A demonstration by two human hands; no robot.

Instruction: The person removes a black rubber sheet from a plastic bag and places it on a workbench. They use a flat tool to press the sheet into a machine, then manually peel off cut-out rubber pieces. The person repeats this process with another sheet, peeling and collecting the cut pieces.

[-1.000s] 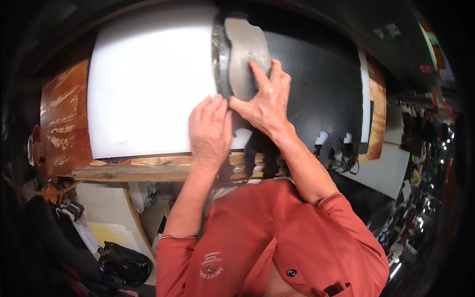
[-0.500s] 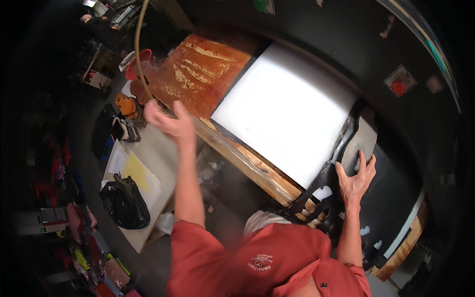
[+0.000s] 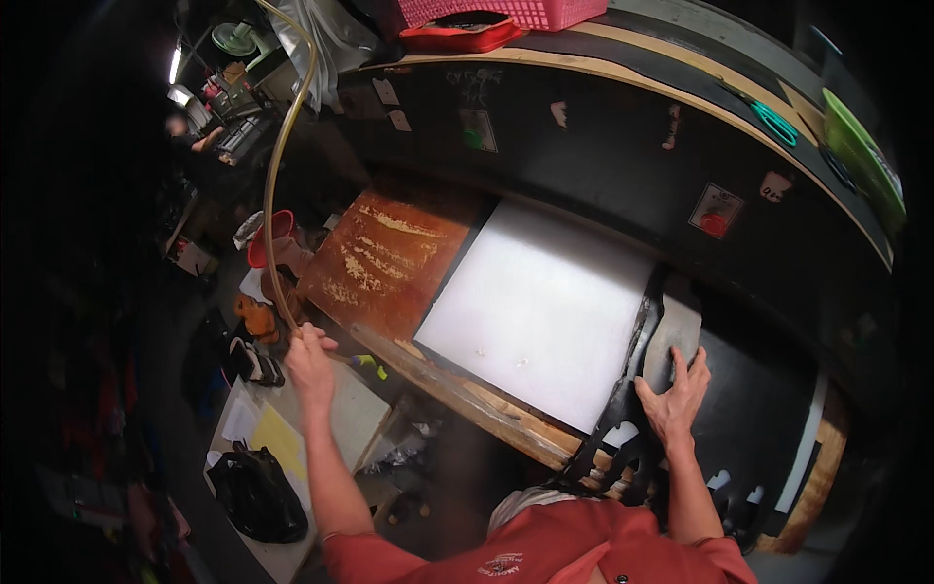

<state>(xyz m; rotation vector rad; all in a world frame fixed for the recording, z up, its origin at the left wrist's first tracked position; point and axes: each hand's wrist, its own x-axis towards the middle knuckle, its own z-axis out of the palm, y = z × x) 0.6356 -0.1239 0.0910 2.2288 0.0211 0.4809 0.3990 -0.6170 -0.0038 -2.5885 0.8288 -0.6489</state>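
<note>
My left hand (image 3: pixel 311 370) is closed round the lower end of a tan, bendy hose (image 3: pixel 275 185) that hangs from above. Just past its fingers shows a small yellow-green piece (image 3: pixel 370 366); whether it joins the hose I cannot tell. My right hand (image 3: pixel 673 401) has its fingers spread, the tips resting on a grey, curved flat piece (image 3: pixel 674 326). That piece lies on black sheet material (image 3: pixel 754 375) with shapes cut out of it. Left of it a bright white board (image 3: pixel 545 311) lies on the bench, beside a worn red-brown board (image 3: pixel 394 258).
A worn wooden edge (image 3: pixel 467 389) fronts the bench. On a side table at left sit a black plastic bag (image 3: pixel 255 494) and yellow paper (image 3: pixel 277 438). Behind, a black panel (image 3: pixel 603 156) rises to a shelf with a pink basket (image 3: pixel 545 12) and green-handled scissors (image 3: pixel 775 125).
My left hand was open near the hose and is now closed on its end. The view has tilted up, showing more of the shelf. My right hand stays at the grey piece.
</note>
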